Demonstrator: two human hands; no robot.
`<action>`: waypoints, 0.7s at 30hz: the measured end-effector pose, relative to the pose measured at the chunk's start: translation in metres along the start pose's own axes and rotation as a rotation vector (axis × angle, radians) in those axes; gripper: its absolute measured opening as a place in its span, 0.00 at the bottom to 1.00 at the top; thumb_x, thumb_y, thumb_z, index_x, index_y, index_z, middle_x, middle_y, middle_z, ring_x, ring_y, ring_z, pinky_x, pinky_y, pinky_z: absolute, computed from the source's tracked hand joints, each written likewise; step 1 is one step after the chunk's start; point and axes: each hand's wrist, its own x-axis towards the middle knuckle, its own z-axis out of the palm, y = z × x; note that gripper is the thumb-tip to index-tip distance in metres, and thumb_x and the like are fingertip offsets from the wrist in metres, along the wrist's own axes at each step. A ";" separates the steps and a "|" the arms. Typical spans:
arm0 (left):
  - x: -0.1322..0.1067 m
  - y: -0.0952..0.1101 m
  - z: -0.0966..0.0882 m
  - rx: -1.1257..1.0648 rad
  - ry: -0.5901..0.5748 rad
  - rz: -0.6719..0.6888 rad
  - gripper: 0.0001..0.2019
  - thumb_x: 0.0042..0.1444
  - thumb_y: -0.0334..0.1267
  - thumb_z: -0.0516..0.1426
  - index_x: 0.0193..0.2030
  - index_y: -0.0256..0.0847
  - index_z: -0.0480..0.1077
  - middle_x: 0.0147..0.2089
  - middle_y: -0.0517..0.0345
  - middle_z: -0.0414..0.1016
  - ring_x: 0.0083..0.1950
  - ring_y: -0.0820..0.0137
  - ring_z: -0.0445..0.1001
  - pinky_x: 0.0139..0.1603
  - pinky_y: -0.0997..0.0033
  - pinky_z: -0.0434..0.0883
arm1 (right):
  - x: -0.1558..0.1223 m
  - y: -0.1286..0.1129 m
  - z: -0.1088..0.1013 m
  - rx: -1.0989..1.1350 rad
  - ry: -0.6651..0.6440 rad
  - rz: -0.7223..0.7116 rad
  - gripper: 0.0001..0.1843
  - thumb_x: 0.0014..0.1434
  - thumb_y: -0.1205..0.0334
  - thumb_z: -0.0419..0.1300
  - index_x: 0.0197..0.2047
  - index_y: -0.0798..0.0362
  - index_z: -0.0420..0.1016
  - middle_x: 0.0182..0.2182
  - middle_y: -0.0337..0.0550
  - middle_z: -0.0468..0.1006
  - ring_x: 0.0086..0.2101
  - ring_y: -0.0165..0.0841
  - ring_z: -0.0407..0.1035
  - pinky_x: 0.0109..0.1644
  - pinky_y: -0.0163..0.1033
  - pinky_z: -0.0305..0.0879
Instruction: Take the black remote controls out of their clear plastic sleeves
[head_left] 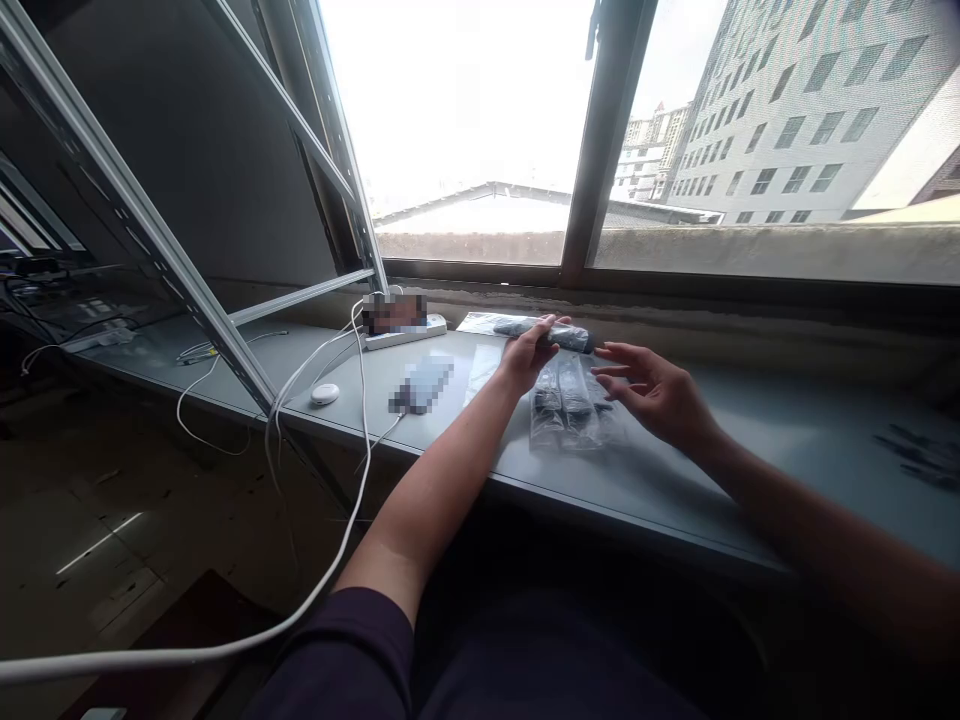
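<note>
Take the clear packets as your landmark: the dark bundle is just beyond them, grasped near its left end by your left hand. Your right hand, fingers loosely bent, holds nothing to the packets' right; whether a fingertip touches the bundle, you cannot tell from here. Handling seems under way, with the bundle in hand and not yet set down; the packets lie with dark contents inside, and how much is left is unclear. The table's front edge runs nearer you than the packets, with a bare strip between. Your widest room is right of the packets, up to some dark items; left of them, a pale sheet and a white cable leave less.
</note>
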 end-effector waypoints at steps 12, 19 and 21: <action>-0.010 -0.005 -0.001 0.077 -0.232 -0.110 0.07 0.68 0.32 0.72 0.52 0.38 0.86 0.64 0.46 0.88 0.51 0.71 0.87 0.44 0.81 0.83 | -0.003 0.007 0.000 0.157 -0.187 -0.025 0.39 0.75 0.41 0.74 0.83 0.33 0.72 0.79 0.52 0.75 0.59 0.59 0.88 0.44 0.55 0.94; -0.012 0.000 0.001 0.041 -0.231 -0.150 0.14 0.65 0.29 0.72 0.57 0.40 0.86 0.58 0.48 0.89 0.49 0.68 0.87 0.51 0.73 0.86 | -0.004 0.006 0.002 0.149 -0.208 -0.022 0.50 0.73 0.43 0.75 0.90 0.28 0.59 0.81 0.51 0.72 0.58 0.57 0.88 0.47 0.56 0.93; -0.013 -0.003 0.001 0.088 -0.266 -0.138 0.13 0.66 0.30 0.73 0.56 0.39 0.86 0.56 0.47 0.89 0.47 0.70 0.86 0.50 0.74 0.83 | -0.005 0.004 0.003 0.121 -0.246 -0.044 0.54 0.73 0.44 0.75 0.92 0.26 0.53 0.83 0.51 0.69 0.59 0.57 0.88 0.47 0.54 0.93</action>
